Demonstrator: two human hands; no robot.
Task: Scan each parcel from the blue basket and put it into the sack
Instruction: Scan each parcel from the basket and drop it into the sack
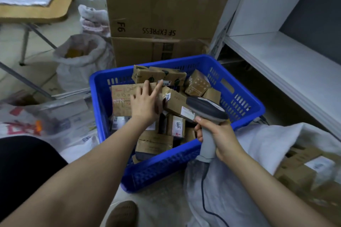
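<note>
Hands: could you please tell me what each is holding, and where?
Right hand holds the scanner by its grip; left hand rests open on a parcel, holding nothing.

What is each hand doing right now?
Left hand: open, straight fingers over a flat brown cardboard parcel in the blue plastic basket.
Right hand: grips the grey handheld barcode scanner.

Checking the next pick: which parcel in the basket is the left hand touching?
The wide flat parcel with red print at the basket's left; the left hand lies on it. Others are smaller.
</note>
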